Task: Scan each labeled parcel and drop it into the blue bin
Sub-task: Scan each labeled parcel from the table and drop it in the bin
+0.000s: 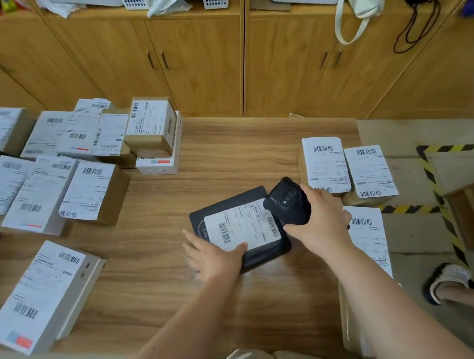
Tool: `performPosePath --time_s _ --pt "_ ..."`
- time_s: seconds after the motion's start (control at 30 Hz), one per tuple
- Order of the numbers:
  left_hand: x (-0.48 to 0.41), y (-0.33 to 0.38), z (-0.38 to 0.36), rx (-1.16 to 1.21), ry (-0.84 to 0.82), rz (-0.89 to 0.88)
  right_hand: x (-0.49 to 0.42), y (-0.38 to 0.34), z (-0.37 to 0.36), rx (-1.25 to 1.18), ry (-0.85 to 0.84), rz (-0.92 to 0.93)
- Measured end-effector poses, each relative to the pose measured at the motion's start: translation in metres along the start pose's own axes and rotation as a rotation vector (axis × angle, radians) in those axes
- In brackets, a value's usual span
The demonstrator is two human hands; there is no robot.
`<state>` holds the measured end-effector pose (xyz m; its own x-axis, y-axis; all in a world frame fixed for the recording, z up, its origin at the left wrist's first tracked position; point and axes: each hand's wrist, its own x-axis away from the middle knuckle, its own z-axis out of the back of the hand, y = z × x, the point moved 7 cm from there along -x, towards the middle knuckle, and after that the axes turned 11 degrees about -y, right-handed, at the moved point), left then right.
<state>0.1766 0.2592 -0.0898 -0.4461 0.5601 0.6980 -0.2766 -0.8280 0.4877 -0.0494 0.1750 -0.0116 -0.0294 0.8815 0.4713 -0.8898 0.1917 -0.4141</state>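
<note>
Filling the far side of the view, a row of wooden cabinets (199, 63) is seen behind a wooden table (166, 294). A heap of labeled parcels (46, 162) is piled on the table's far left part, and a white box (40, 295) with a label is laid apart from it, near the front left edge. Three more labeled parcels (348, 167) are placed along the table's right edge.

A black parcel (267, 255) with a white barcode label is held over the middle of the table; whether it rests on the wood cannot be told. Its near left corner is gripped by the left hand (210, 258), the thumb being laid on top at the label's near edge and the fingers stretched along the left side. A black scanner (288, 202) is gripped in the right hand (322, 216), whose fingers are curled round its body. The scanner's head is held just above the parcel's far right corner.
</note>
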Motion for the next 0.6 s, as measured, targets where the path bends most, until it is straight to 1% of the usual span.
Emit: performPosePath --time_s 0.07,0.1,0.2,0.23,0.27,0.33,0.4,0.5,0.6 --pt "-0.008 0.019 0.018 -0.172 0.029 -0.173 0.001 -0.002 0.001 -0.005 -0.006 0.019" --pt "-0.017 0.031 0.026 -0.330 -0.001 -0.236 0.002 -0.002 0.000 -0.003 -0.010 0.025" --pt "-0.039 0.060 0.026 -0.897 -0.254 -0.282 0.004 -0.003 -0.003 0.006 -0.018 0.041" --pt "-0.039 0.063 0.021 -1.030 -0.321 -0.287 0.004 -0.003 -0.004 0.007 -0.024 0.045" --pt "-0.036 0.062 0.014 -1.105 -0.365 -0.292 0.005 -0.002 -0.005 0.005 -0.036 0.048" --pt "-0.027 0.051 0.003 -1.139 -0.390 -0.291 0.007 0.000 -0.005 0.003 -0.048 0.058" --pt "-0.016 0.032 -0.003 -1.139 -0.370 -0.261 0.010 0.000 -0.004 0.011 -0.050 0.070" --pt "-0.003 0.005 0.001 -1.104 -0.280 -0.198 0.012 -0.003 -0.006 0.011 -0.074 0.085" --pt "0.011 -0.010 0.003 -1.016 -0.206 -0.202 0.013 -0.006 -0.012 0.012 -0.089 0.117"
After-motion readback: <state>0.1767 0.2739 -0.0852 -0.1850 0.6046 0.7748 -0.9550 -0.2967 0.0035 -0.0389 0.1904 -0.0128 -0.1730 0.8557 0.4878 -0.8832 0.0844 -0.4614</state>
